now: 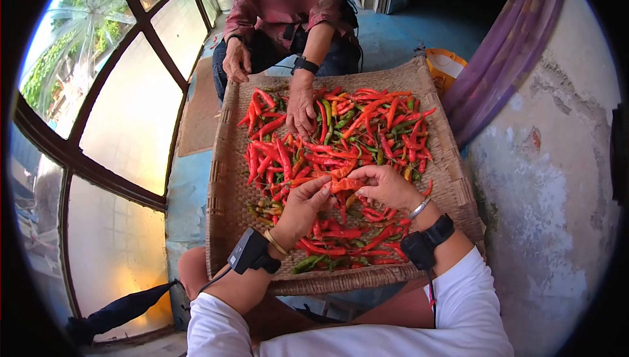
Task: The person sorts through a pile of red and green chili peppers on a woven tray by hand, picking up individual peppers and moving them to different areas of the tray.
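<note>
Many red chili peppers [321, 232], with some green ones among them, lie on a woven tray [226, 193] in front of me. My left hand [304, 206] pinches one end of a red-orange pepper [344, 185] just above the pile. The other end is between the thumb and fingers of my right hand [388, 188]. Both hands wear a bracelet and a black device on the wrist.
Across the tray a person in a patterned red shirt [278, 0] touches the peppers with one hand [301, 104]. Framed windows [131, 108] stand at the left. A purple curtain [498, 55], a wall [544, 180] and an orange container [447, 67] are at the right.
</note>
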Tool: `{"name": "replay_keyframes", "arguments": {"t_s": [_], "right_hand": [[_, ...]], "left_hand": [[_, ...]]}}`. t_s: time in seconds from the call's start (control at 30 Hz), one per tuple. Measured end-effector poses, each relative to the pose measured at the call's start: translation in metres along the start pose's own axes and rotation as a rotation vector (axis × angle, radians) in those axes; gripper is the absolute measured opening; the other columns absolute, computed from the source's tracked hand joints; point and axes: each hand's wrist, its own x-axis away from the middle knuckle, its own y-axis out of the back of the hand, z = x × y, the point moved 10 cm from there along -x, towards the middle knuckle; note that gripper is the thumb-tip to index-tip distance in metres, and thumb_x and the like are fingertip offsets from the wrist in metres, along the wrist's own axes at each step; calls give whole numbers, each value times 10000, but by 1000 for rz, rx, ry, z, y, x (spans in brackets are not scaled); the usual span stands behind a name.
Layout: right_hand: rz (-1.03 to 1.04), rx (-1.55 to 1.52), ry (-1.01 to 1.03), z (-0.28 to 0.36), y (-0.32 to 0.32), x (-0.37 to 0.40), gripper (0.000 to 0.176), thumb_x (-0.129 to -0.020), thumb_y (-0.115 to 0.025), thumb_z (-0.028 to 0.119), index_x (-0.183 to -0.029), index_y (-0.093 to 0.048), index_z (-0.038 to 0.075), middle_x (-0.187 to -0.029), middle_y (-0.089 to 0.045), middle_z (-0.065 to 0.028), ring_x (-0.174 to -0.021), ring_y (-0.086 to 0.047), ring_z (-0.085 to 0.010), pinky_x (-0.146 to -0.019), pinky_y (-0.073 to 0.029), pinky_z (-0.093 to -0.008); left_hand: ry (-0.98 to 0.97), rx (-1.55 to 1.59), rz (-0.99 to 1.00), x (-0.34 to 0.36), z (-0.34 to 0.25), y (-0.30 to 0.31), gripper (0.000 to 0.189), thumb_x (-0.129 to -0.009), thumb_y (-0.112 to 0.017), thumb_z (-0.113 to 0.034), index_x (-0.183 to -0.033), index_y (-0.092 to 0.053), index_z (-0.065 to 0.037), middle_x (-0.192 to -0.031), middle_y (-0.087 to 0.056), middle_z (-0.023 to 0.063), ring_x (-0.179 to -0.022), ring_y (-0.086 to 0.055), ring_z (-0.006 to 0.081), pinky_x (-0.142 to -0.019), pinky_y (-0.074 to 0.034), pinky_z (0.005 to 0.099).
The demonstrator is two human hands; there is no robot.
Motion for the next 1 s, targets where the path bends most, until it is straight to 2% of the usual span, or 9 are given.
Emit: {"name": "replay_keyframes", "arguments": {"t_s": [0.27, 0.33, 0.47, 0.6, 0.67, 0.77, 0.8, 0.87, 1.0], "right_hand": [[-78, 185, -55, 3, 36, 4, 204, -778, -571, 86, -941, -542, -33, -731, -572, -22, -638, -531, -58, -497, -429, -190], [-403, -352, 223, 24, 77, 14, 265, -791, -563, 116, -998, -511, -41, -752, -573, -39, -628, -543, -72, -493, -438, -192], [-742, -553, 242, 15, 105, 32, 324, -799, -554, 135, -1055, -473, -46, -778, -572, -58, -619, -551, -86, -484, -443, -190], [-256, -77, -146, -21, 58, 6, 349, -776, -572, 145, -1064, -486, -33, -798, -581, -73, -616, -557, -94, -512, -458, -213], [-89, 566, -95, -11, 34, 1, 321, -748, -582, 153, -1027, -527, 3, -796, -590, -80, -685, -581, -165, -627, -477, -297], [24, 1005, 57, -27, 9, -2, 330, -719, -593, 141, -1023, -536, 26, -848, -575, -100, -719, -572, -237, -659, -457, -338], [22, 1003, 56, -27, 6, -3, 330, -719, -593, 141, -1023, -536, 26, -848, -575, -100, -719, -572, -237, -659, -457, -338], [135, 972, -27, -39, -5, -2, 337, -711, -585, 168, -1027, -543, 59, -968, -556, -118, -947, -511, -278, -810, -409, -381], [22, 1032, 100, -42, -12, -6, 292, -702, -588, 144, -979, -539, 68, -931, -526, -113, -909, -518, -276, -755, -431, -380]], "left_hand": [[-30, -64, -44, 2, -1, 5, 288, -844, -507, -142, -1108, -483, -31, -950, -578, 54, -721, -574, 102, -668, -483, 241], [-39, -92, 1, 1, -1, 2, 272, -845, -506, -146, -1094, -491, -37, -964, -580, 58, -718, -572, 98, -655, -481, 244], [-10, -99, -3, 1, 4, 3, 247, -847, -502, -142, -1073, -503, -43, -944, -582, 43, -708, -564, 87, -647, -476, 237], [41, -112, 60, 2, 8, -5, 201, -849, -497, -120, -1033, -516, -40, -893, -560, 8, -701, -528, 64, -636, -460, 215], [76, -133, 63, 3, 13, -6, 174, -852, -489, -108, -1007, -521, -34, -865, -537, -18, -712, -504, 51, -634, -449, 203], [56, -161, 49, 1, 15, -4, 198, -849, -490, -101, -1039, -517, -50, -855, -564, -6, -677, -529, 55, -633, -461, 210], [68, -183, 51, 2, 16, -5, 191, -851, -481, -89, -1033, -512, -41, -872, -546, -10, -719, -515, 52, -645, -456, 208], [79, -205, 53, 2, 17, -5, 183, -853, -472, -76, -1027, -507, -33, -889, -528, -13, -760, -500, 48, -656, -450, 205], [89, -234, 25, -1, 21, 1, 210, -846, -468, -55, -1053, -489, -22, -908, -522, -4, -766, -504, 58, -665, -454, 213]]}}
